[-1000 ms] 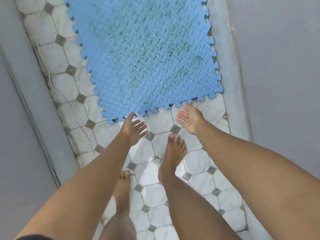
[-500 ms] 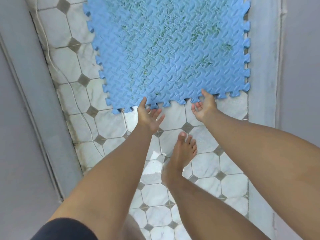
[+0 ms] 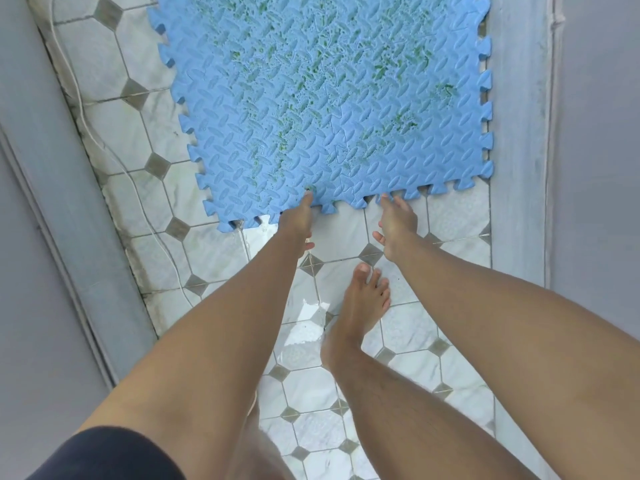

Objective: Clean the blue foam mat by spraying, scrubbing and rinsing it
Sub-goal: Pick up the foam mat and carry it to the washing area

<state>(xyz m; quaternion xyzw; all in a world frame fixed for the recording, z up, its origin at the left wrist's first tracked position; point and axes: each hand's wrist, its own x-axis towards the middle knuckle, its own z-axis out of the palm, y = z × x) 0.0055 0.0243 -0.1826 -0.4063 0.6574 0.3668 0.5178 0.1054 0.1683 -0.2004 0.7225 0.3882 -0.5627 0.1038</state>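
Head camera looked straight down on a narrow tiled strip where the blue foam mat lay flat, its far part running out of the top of the frame. The left hand reached to the mat's near toothed edge, thumb on top of the foam and the fingers curled below the rim, so it looked pinched on that edge, though the underside of the grip was hidden. The right hand was just beside the same edge further right, fingers spread and loose, its fingertips touching or nearly touching the teeth; I could not tell which, and it held nothing. Green specks and smears were scattered over the mat's ribbed pattern, thickest toward the middle and right.

The mat's right side ran close along a pale raised kerb with hardly any gap, while its left side left a band of bare floor tiles before the grey wall. A thin white cord trailed along that band near the wall. Nearer the person the tiles were open and shiny wet, and 1 bare foot stood there just behind the hands. A dark sleeve showed at the lower left. No writing or brand could be seen on the mat.
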